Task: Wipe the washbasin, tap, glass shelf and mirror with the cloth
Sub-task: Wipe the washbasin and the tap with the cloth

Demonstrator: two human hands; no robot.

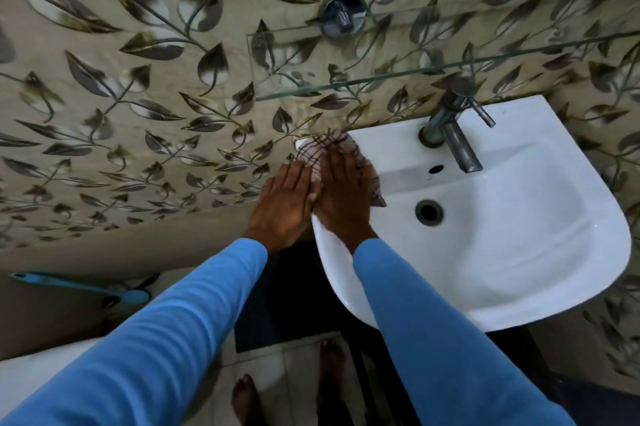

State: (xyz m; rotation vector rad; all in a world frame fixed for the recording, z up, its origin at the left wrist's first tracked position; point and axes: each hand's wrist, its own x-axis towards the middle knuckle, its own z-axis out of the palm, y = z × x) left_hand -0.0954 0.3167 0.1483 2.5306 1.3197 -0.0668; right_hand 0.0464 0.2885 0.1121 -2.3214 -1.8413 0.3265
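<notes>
Cloth [323, 151] mostly hidden under left hand [284, 198] and right hand [341, 190]; only checked edge shows at 12 o'clock of the fingers. Washbasin [519, 252] rim covered at 9 o'clock by hands and right sleeve [433, 339]. Glass shelf [381, 79] cut off at right edge. Wall fitting [341, 14] blurred. Mirror not visible.

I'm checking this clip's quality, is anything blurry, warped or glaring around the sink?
Head view: wide-angle bending curves the glass shelf and wall tiles; dim, even light, soft sheen on the washbasin; the cloth under both hands looks motion-smeared; the tap stays fairly sharp.
</notes>
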